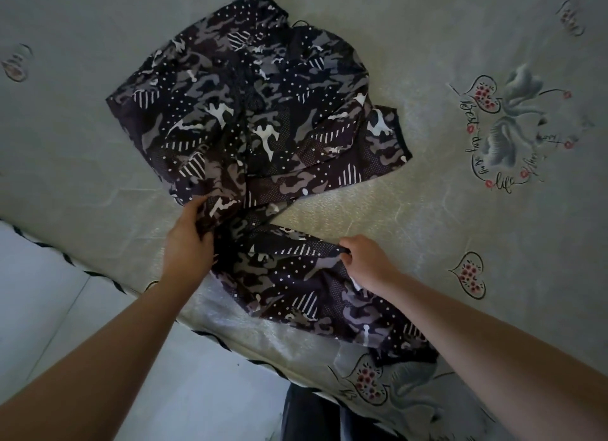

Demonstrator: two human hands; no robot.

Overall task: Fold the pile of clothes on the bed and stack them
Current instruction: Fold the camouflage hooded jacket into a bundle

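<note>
head view: a dark camouflage-print garment with white dots and stripes [256,118] lies spread on the pale floral bed sheet [460,210], its long axis running far-left to near-right. the left hand [189,239] pinches a fold at the near-left edge — the right hand [365,263] pinches the near flap's right edge, both at its near end.
</note>
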